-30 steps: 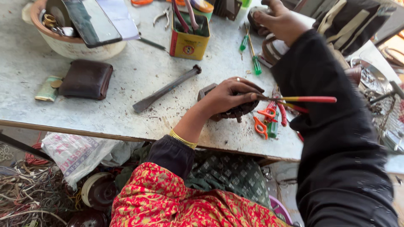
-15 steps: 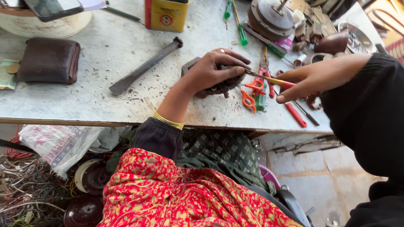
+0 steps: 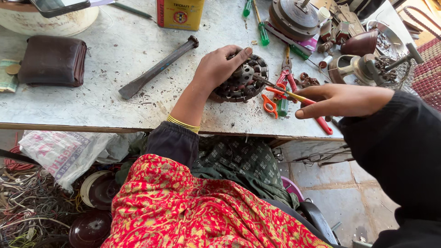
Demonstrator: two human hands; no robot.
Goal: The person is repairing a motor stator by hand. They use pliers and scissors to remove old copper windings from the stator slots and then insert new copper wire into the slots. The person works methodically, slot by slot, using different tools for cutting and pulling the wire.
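Note:
My left hand [image 3: 219, 69] presses down on a round, dark motor stator with copper windings [image 3: 245, 85], which lies on the grey workbench [image 3: 92, 96]. My right hand [image 3: 342, 99] grips a screwdriver with a red and yellow handle [image 3: 294, 95]. Its metal tip reaches left into the stator's edge. Orange-handled pliers [image 3: 268, 103] and other red-handled tools lie just under the screwdriver.
A long steel chisel [image 3: 158, 68] lies left of the stator. A brown wallet [image 3: 53, 60], a white bowl [image 3: 50, 20], a yellow tin [image 3: 180, 14], green screwdrivers [image 3: 259, 25] and motor parts [image 3: 294, 18] crowd the bench. Tangled wires [image 3: 27, 206] lie below.
My right hand came down from the far tools with the screwdriver and set its tip against the stator. My left hand stayed on the stator.

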